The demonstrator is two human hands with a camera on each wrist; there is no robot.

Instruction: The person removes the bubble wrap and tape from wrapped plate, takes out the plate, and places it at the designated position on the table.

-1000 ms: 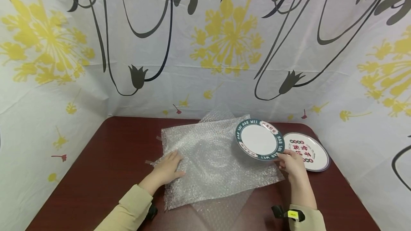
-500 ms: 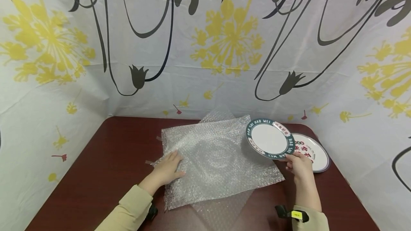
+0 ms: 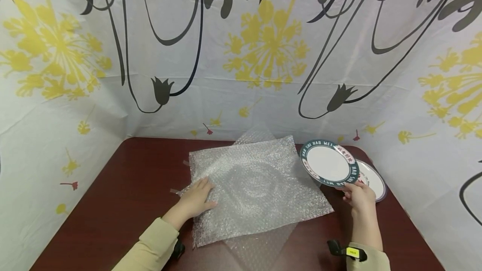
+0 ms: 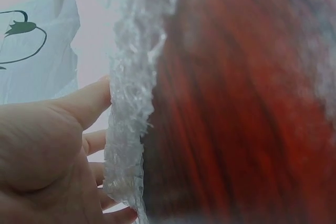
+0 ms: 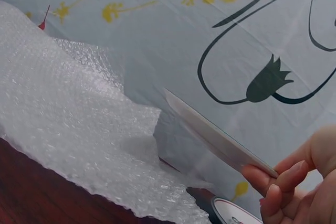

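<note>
My right hand (image 3: pixel 360 197) pinches the near right rim of a plate (image 3: pixel 328 163) with a dark green lettered border and a white middle. The plate is held tilted above the table's right side; the right wrist view shows this plate (image 5: pixel 218 132) nearly edge-on. Partly behind it lies an oval white plate (image 3: pixel 373 183) with red writing. My left hand (image 3: pixel 196 198) rests with fingers spread on the left edge of a sheet of bubble wrap (image 3: pixel 260 221). A round plate-like outline shows through the middle of the wrap.
Another bubble wrap sheet (image 3: pixel 261 248) sticks out under the first, toward the front and the back. The dark red table (image 3: pixel 124 204) meets patterned cloth (image 3: pixel 211 112) at the back and both sides. Small tape strips stick out at the wrap's left edge.
My right hand has carried the green-bordered plate to the right, off the bubble wrap and over the oval plate, covering more of it. My left hand has stayed in place.
</note>
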